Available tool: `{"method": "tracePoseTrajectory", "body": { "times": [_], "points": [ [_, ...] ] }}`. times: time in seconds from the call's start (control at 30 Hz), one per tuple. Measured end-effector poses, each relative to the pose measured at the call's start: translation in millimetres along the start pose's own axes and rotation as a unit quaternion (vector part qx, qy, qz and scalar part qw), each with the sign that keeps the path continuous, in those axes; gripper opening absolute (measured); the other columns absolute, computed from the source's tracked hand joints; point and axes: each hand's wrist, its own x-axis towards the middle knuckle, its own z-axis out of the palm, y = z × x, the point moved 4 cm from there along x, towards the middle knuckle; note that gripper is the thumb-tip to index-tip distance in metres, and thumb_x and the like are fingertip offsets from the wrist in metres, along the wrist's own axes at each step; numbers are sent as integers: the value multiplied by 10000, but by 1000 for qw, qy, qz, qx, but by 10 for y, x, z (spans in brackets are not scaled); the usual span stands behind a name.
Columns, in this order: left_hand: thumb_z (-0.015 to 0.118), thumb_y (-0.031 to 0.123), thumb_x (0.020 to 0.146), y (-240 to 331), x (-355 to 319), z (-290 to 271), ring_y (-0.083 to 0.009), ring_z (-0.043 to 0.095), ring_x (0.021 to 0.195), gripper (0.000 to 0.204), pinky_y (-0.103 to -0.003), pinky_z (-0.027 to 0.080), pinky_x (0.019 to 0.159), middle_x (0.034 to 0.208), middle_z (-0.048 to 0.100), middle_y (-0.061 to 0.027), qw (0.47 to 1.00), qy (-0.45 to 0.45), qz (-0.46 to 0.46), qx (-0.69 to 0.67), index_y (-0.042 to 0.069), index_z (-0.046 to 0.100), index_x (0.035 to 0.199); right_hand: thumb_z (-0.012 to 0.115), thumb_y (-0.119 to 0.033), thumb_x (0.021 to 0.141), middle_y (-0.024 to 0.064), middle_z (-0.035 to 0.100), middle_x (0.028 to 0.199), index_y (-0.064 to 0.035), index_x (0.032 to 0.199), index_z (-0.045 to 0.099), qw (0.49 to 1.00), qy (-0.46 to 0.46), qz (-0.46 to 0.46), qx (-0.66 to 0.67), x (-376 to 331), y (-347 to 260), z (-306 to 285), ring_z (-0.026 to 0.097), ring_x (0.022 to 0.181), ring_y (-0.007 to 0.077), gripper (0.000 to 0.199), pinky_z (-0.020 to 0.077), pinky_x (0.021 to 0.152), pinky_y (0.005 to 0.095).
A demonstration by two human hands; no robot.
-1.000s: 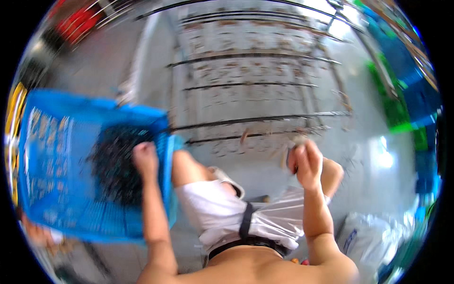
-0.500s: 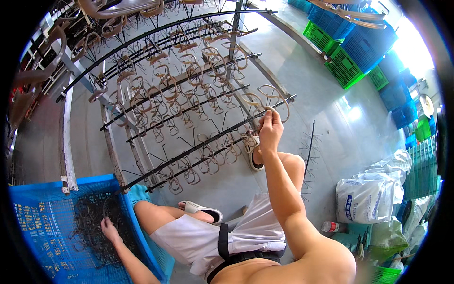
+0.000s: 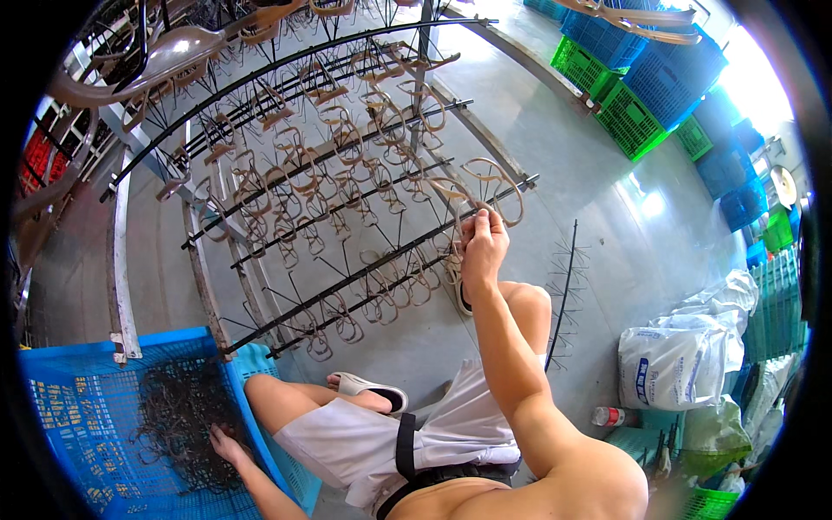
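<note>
Tan looped frame (image 3: 492,208) between right-hand fingers (image 3: 483,227)

"See what on the metal rack (image 3: 483,130)?"
"Brown looped frames (image 3: 321,94), hung along black bars (image 3: 334,290)."
"And beneath the rack?"
"Grey floor (image 3: 572,173); right of the rack, bearing a spiky black rod (image 3: 568,282), and farther right, green crates (image 3: 637,121)."
"And by the rack's near-left corner?"
"A blue basket (image 3: 78,407) holding a dark tangle (image 3: 182,416)."

Right hand (image 3: 484,253) pinching brown frame (image 3: 522,196); left hand (image 3: 228,445) in basket (image 3: 65,425)
</note>
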Motion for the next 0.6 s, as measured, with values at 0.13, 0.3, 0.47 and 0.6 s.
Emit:
{"method": "tracePoseTrajectory", "body": {
  "times": [0.13, 0.3, 0.47, 0.6],
  "points": [
    [490, 324, 921, -187, 137, -149, -156, 475, 796, 383, -365, 472, 788, 820, 503, -33, 995, -33, -63, -68, 52, 546, 1185, 466, -168, 954, -3, 532, 637, -49, 959, 571, 1000, -27, 2, -3, -15, -44, 74, 395, 458, 36, 159, 308, 387, 190],
    [546, 377, 875, -213, 1, -178, -115, 433, 680, 360, -282, 417, 631, 721, 426, 19, 988, -21, -125, -88, 83, 589, 1079, 499, -186, 943, -20, 508, 627, -54, 956, 577, 999, 18, 18, 24, -8, -24, 30, 387, 456, 34, 154, 296, 380, 186],
    [573, 347, 844, 91, -285, -90, -94, 384, 580, 280, -246, 357, 553, 669, 384, 48, 997, 7, -60, -40, 125, 581, 1015, 520, -185, 933, -26, 498, 625, -44, 987, 591, 999, 2, 35, 15, -10, -76, 66, 383, 457, 36, 167, 293, 377, 188],
    [592, 293, 837, -202, 35, -197, -98, 386, 570, 235, -258, 384, 550, 670, 385, 40, 994, -28, -66, -87, 133, 553, 1004, 518, -185, 935, -29, 492, 625, -42, 997, 592, 999, -19, 31, 4, -6, -55, 71, 377, 459, 33, 173, 293, 377, 190]
  ]
}}
